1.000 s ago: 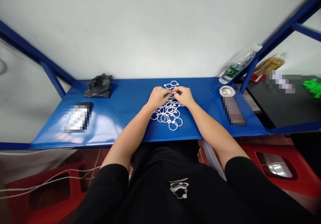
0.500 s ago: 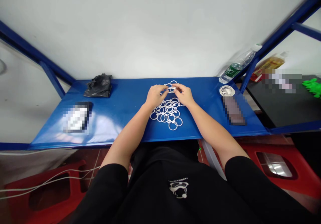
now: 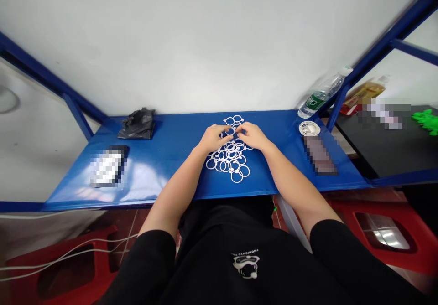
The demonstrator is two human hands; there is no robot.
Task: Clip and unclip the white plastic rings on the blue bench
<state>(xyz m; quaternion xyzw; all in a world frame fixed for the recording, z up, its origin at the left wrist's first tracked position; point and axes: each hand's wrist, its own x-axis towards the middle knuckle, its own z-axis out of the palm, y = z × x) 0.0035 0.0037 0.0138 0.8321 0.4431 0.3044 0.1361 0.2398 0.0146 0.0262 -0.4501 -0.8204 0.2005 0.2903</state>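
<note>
A cluster of white plastic rings (image 3: 230,155) lies linked together in the middle of the blue metal shelf (image 3: 171,177). My left hand (image 3: 214,138) rests on the upper left of the cluster. My right hand (image 3: 251,136) lies on the upper right, its fingertips close to those of my left hand. Both sets of fingers meet around a ring (image 3: 230,131) near the top of the cluster, partly covering it. Whether either hand grips a ring is hard to make out at this size.
On the shelf are a crumpled black plastic bag (image 3: 137,125), a pixelated flat object (image 3: 108,166), a white roll (image 3: 310,128), a pixelated oblong object (image 3: 320,154) and a plastic water bottle (image 3: 321,94). Blue metal struts rise at both ends. Red stools (image 3: 386,234) stand below.
My hands have come down from the top rings onto the cluster, and their pinched fingertips have loosened. The whole scene sits slightly lower in the view because my head has moved.
</note>
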